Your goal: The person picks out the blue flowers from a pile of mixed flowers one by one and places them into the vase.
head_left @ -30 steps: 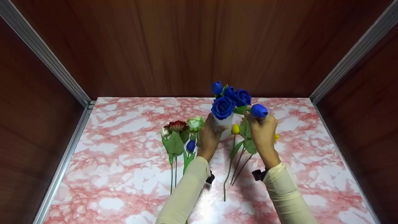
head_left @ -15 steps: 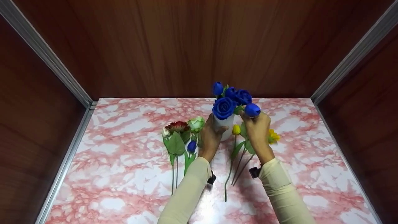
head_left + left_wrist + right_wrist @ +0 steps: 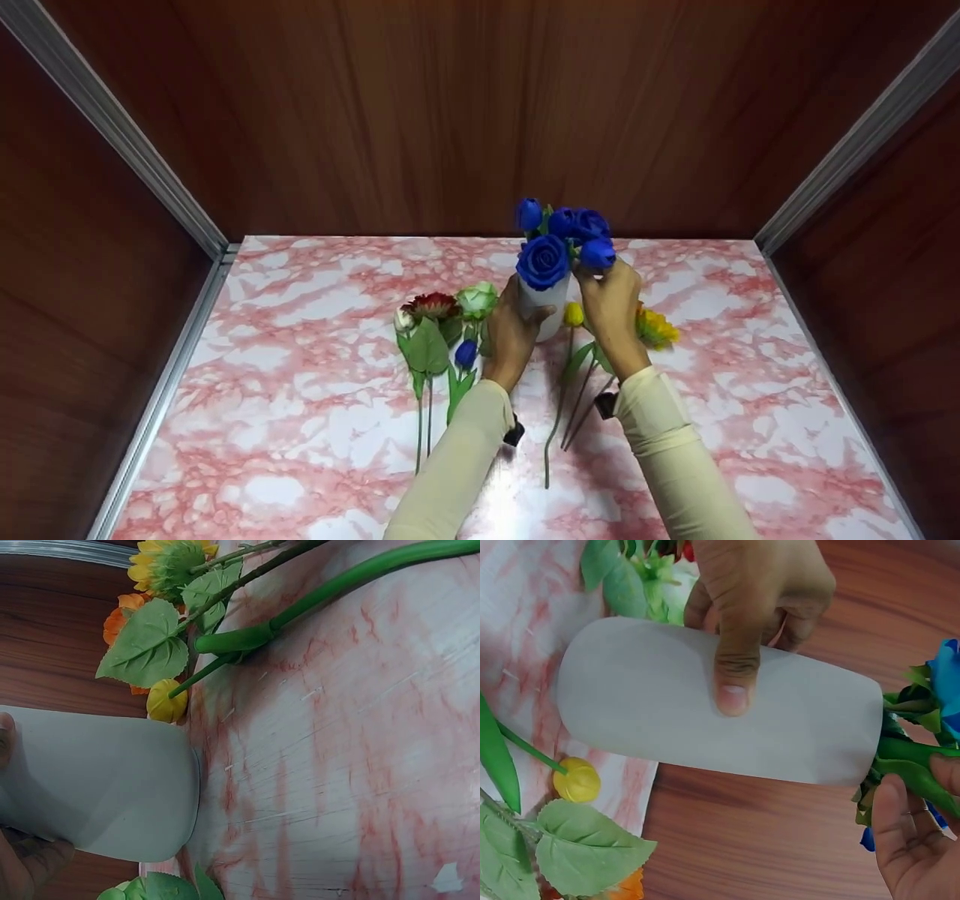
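Two hands at a white vase of blue roses

The left hand (image 3: 512, 330) wraps its fingers (image 3: 736, 675) round the white vase (image 3: 545, 307), standing past the desk's (image 3: 300, 420) centre toward 1 o'clock. The right hand (image 3: 611, 304) pinches a blue rosebud's (image 3: 598, 253) green stem at the vase mouth. A yellow bud (image 3: 574, 313) lies just at the vase's 4 o'clock; red and white flowers (image 3: 442, 306) lie at its 9 o'clock.

wood-panelled booth (image 3: 420, 112), marble-patterned tabletop (image 3: 300, 315)
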Demonstrator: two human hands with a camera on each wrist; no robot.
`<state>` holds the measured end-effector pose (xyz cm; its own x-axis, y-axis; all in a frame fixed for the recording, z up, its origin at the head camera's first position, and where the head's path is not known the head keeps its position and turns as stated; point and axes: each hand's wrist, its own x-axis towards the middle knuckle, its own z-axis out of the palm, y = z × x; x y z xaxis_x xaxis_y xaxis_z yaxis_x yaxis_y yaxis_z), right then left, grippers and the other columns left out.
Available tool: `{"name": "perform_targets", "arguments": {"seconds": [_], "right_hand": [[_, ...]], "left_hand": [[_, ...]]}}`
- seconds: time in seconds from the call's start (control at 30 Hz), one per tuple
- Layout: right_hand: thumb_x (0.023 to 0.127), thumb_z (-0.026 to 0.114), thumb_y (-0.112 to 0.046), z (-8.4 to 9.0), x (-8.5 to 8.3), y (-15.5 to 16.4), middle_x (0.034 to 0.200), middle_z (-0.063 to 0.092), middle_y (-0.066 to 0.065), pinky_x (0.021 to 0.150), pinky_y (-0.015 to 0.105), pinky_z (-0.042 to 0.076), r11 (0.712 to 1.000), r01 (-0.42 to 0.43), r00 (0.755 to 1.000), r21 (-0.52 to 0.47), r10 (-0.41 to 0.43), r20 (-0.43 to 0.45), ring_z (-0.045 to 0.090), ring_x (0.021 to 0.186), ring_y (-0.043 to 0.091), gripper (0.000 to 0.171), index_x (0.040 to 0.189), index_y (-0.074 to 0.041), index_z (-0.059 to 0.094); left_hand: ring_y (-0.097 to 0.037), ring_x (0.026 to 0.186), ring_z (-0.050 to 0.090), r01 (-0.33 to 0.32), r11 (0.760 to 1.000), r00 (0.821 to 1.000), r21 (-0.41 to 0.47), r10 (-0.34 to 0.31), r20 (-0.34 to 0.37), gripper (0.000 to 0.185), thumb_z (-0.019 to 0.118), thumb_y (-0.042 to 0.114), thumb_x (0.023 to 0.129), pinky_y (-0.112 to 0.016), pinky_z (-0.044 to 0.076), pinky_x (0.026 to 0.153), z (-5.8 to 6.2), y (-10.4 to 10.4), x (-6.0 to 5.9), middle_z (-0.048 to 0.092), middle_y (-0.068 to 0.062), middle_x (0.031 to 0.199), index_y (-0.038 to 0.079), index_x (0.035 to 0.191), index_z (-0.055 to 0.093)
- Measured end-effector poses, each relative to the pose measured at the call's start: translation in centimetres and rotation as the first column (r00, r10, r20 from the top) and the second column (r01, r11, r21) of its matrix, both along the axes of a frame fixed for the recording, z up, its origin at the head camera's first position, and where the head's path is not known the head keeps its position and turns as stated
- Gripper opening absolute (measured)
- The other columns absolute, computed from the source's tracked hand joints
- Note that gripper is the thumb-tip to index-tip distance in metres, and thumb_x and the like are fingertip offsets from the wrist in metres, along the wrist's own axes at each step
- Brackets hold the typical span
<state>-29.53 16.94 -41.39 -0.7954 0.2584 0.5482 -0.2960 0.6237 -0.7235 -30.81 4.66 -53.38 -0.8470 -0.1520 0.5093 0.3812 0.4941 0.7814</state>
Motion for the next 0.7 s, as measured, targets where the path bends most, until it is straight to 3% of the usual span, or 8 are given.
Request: {"name": "perform_targets", "arguments": {"seconds": [0.13, 0.27, 0.4, 0.57, 0.7], "right_hand": [[0.078, 0.073, -0.008, -0.16, 0.11, 0.05, 0.068, 0.068, 0.013, 0.067, 0.048, 0.048, 1.0, 0.003, 1.0, 0.004, -0.003, -0.003, 0.067, 0.073, 0.032, 0.031, 0.059, -0.011, 0.048], [0.079, 0.074, -0.01, 0.18, 0.04, 0.2, 0.06, 0.055, 0.007, 0.065, 0.047, 0.045, 1.0, -0.006, 1.0, 0.023, 0.006, 0.006, 0.058, 0.065, 0.03, 0.034, 0.058, -0.01, 0.047], [0.08, 0.074, -0.012, 0.63, -0.1, 0.42, 0.06, 0.048, 0.004, 0.065, 0.044, 0.043, 0.999, -0.006, 0.997, 0.032, 0.004, 0.073, 0.053, 0.065, 0.028, 0.036, 0.058, -0.01, 0.046], [0.081, 0.071, -0.009, 0.78, -0.2, 0.54, 0.063, 0.049, 0.005, 0.066, 0.04, 0.042, 1.0, 0.0, 0.987, 0.017, -0.003, 0.159, 0.052, 0.067, 0.026, 0.033, 0.061, -0.01, 0.046], [0.082, 0.07, -0.008, 0.68, -0.29, 0.47, 0.065, 0.051, 0.006, 0.067, 0.038, 0.04, 1.0, -0.011, 0.987, -0.011, 0.012, 0.159, 0.051, 0.069, 0.025, 0.028, 0.065, -0.009, 0.047]], "left_hand": [[-0.027, 0.105, 0.063, -0.005, 1.0, 1.0, 0.001, 0.005, 0.015, 0.081, 0.081, 0.034, 0.071, -0.044, 0.05, 0.086, 0.02, 0.12, 0.06, 0.063, -0.012, 0.124, 0.006, 0.14, 0.048], [-0.027, 0.104, 0.064, -0.015, 1.0, 1.0, -0.006, 0.015, 0.013, 0.082, 0.08, 0.036, 0.071, -0.044, 0.05, 0.085, 0.14, 0.14, 0.02, 0.063, -0.012, 0.123, 0.006, 0.14, 0.048], [-0.027, 0.102, 0.064, -0.012, 1.0, 1.0, -0.005, 0.012, 0.007, 0.083, 0.078, 0.041, 0.071, -0.044, 0.051, 0.084, 0.2, 0.08, 0.0, 0.064, -0.012, 0.122, 0.007, 0.14, 0.048], [-0.025, 0.102, 0.065, -0.014, 1.0, 0.999, 0.001, 0.014, 0.031, 0.083, 0.079, 0.04, 0.07, -0.043, 0.051, 0.085, 0.17, 0.05, 0.03, 0.064, -0.011, 0.123, 0.008, 0.14, 0.048], [-0.025, 0.103, 0.064, -0.017, 1.0, 0.997, 0.01, 0.017, 0.07, 0.082, 0.081, 0.037, 0.071, -0.043, 0.051, 0.086, 0.16, 0.13, 0.04, 0.063, -0.01, 0.125, 0.009, 0.14, 0.048]]}}
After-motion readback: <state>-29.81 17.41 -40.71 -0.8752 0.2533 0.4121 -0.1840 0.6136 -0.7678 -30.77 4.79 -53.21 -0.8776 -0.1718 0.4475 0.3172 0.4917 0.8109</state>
